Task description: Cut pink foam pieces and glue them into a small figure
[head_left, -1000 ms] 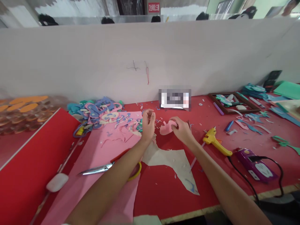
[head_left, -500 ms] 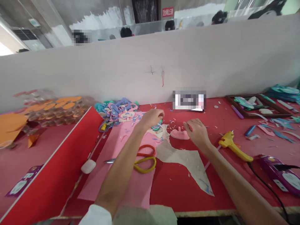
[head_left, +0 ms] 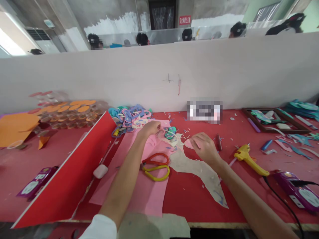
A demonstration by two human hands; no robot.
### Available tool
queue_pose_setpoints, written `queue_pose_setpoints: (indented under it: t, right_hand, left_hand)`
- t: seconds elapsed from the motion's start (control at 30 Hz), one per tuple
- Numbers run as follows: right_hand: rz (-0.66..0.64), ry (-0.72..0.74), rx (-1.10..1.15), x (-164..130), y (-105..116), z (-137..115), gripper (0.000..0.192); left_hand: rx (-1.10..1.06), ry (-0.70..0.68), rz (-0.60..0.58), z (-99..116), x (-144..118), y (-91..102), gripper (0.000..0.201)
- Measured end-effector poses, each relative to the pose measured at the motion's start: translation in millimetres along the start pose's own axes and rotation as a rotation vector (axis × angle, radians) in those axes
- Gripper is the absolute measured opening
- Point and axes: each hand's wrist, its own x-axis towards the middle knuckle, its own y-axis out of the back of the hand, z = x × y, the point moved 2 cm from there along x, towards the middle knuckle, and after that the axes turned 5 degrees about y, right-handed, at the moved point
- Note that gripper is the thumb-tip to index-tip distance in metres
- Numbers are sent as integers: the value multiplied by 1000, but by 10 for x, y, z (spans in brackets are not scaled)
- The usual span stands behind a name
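My left hand (head_left: 149, 128) reaches forward over the pink foam sheet (head_left: 139, 179), its fingers pinched on a small pale scrap near the teal and pink cut-outs (head_left: 170, 131). My right hand (head_left: 205, 148) rests on a small pink foam piece (head_left: 188, 143) lying on the red table (head_left: 194, 199), fingers curled over it. Scissors with a red and a yellow handle (head_left: 156, 165) lie on the pink sheet between my arms. A beige offcut (head_left: 196, 169) lies under my right wrist.
A yellow glue gun (head_left: 249, 159) and a purple device (head_left: 296, 191) with a black cable sit at right. A heap of foam shapes (head_left: 129, 116) lies by the white partition (head_left: 159, 73). A red board (head_left: 72, 176), a white eraser (head_left: 100, 171) and orange discs (head_left: 67, 111) are at left.
My left hand moved from the pink piece out to the scraps at the sheet's far edge. My right hand set the pink piece down and now covers it. The view shifted left.
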Motion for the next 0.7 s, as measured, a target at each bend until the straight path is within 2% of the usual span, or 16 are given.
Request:
queue_pose_setpoints:
  t: [0.1,0.2,0.23,0.3,0.4,0.47,0.53,0.63,0.7]
  right_hand:
    - [-88,150,71,22,-92,-371,28]
    - [-239,290,145,2,-185,-721,24]
    - [-313,312,153,-13,-214,-811,28]
    - [-422,367,180,-46,-255,-946,39]
    - [-441,422,213,-86,-282,-1031,33]
    - [-435,405,195,-102,-295,-1040,30]
    - [-432,344,129,-119,-317,-1052,29]
    - [-459,204,15,-168,-389,-1112,20]
    - [-473,148,15,-216,-457,-1174,25]
  left_hand:
    - [-10,31,64,-57,5,34,17]
    - [-28,46,137,-75,-18,135,19]
    - [-33,46,159,-65,-31,181,20]
    - [-74,18,199,-12,-65,283,20]
    - [-294,-73,237,144,-148,445,17]
    - [-468,-127,242,284,-237,558,15]
    - [-529,-173,264,446,-365,680,14]
    - [-385,-201,375,707,-643,876,14]
    - [-233,-196,495,882,-870,998,16]
